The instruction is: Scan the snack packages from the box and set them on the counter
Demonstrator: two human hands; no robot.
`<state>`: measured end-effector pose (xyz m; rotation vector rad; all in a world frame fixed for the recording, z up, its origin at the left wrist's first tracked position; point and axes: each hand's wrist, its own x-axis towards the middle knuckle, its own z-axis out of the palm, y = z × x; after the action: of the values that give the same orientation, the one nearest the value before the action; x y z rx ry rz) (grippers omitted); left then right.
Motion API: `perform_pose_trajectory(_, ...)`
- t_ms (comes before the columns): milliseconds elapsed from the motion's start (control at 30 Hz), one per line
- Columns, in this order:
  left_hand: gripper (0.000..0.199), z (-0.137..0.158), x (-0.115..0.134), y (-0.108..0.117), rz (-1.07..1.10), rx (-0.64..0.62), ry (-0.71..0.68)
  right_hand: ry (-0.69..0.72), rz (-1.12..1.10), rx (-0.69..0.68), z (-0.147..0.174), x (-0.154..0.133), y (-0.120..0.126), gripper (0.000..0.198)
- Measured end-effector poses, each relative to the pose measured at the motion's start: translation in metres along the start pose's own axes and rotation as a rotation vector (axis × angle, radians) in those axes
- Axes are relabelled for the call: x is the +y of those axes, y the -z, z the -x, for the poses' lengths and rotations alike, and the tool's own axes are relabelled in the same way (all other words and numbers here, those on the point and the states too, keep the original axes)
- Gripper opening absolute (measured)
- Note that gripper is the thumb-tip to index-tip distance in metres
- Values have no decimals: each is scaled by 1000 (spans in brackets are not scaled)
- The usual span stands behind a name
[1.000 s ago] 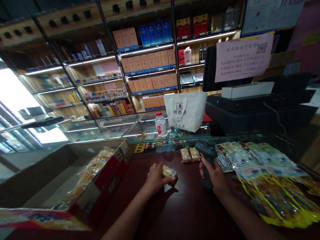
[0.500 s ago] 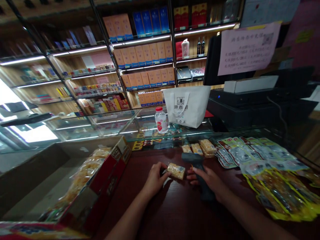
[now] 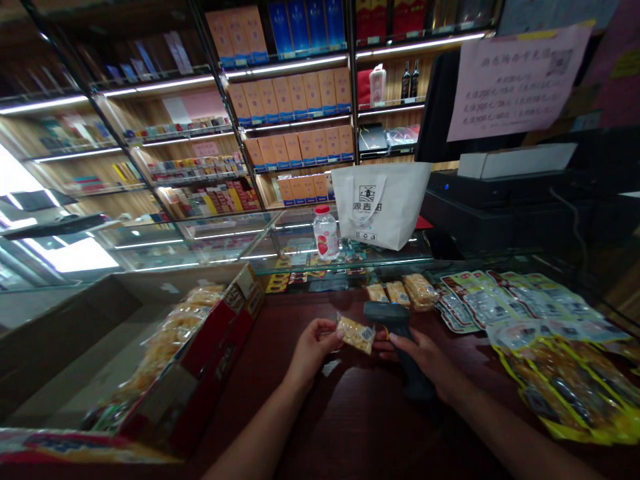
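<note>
The left hand (image 3: 311, 343) pinched a small snack packet (image 3: 355, 333) by its left end, fingers closed on the wrapper, and held it up off the dark wooden counter (image 3: 350, 420), near the middle of it. Right beside the packet, the right hand (image 3: 425, 353) was wrapped tight around the handle of a dark barcode scanner (image 3: 397, 333), whose head sat just to the right of the packet, almost touching it. Beyond them, toward the counter's far edge, 3 more snack packets (image 3: 400, 292) lay side by side. Along the right edge, yellow and green snack bags (image 3: 540, 347) were spread out flat, overlapping one another. At the left edge stood an open red carton (image 3: 210, 360) full of wrapped snacks. Behind the counter, on the glass showcase (image 3: 225, 247), a small bottle with a red cap (image 3: 326, 233) stood just left of a white tote bag (image 3: 380, 205). A black cash register (image 3: 500, 213) sat at the far right corner.
</note>
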<state>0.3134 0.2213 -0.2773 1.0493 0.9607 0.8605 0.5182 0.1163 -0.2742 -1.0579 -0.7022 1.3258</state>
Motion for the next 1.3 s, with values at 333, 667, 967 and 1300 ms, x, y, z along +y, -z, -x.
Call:
perform_pose_trajectory(333,59,5,14,3,91,-111,78,66,81,-30,4,-3,-3,44)
perform_pose_trajectory(667,55,-11,12,13,110,147,-207,129,447,63,7,-9,8,33)
perform_pose_trajectory(967,49,-15,10,18,94,241,-272,300,932,49,19,-22,0,31)
perform_pose_trajectory(1300,49,-16,9,19,79,250,-268,346,953,7,16,-19,4,38)
